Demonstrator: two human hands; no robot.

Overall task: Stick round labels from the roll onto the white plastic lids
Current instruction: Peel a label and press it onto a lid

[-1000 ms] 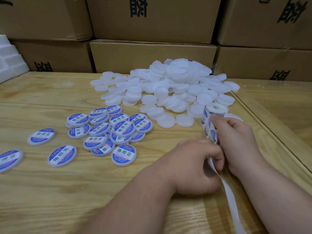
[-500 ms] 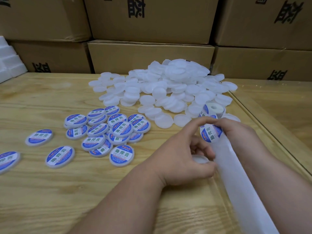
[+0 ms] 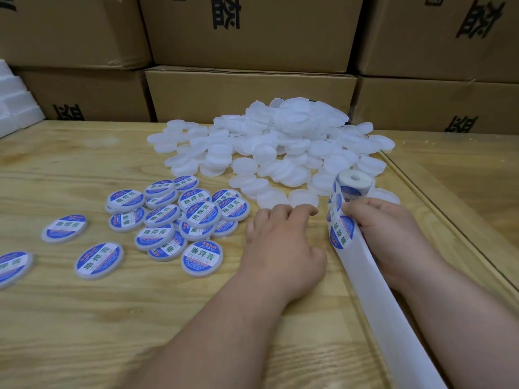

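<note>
1. The roll of labels [image 3: 354, 184] stands on the tabletop [image 3: 84, 318], right at the near edge of the big pile of plain lids [image 3: 280, 147]. That pile is the landmark here.
2. A strip of backing paper [image 3: 373, 290] runs from the roll toward the person. One round label [image 3: 341, 234] sits on the strip, just on the near side of the roll.
3. The right hand [image 3: 393, 237] is just in front of the roll, on the near side of the pile. Its grip is curled around the strip, close to that label.
4. The left hand [image 3: 280, 245] reaches to the near edge of the pile. Its fingers lie mostly straight and a bit spread, tips by a plain lid [image 3: 303, 198]. I think it is about to take one. I cannot see anything in its grip.
5. The finished lids [image 3: 196, 214] lie in a bunch to the left of the pile. A few more are spread farther left.
6. Many plain lids are left, so I think the job is far from done.
7. To do this step well, pick just one lid, not two stuck together. Turn its flat top up.
8. Peel the label by its edge, so the sticky side stays clean.
9. Put the label in the middle of the lid and rub it flat, so no bumps stay.
10. Brown boxes [image 3: 250, 94] stand behind the pile.
</note>
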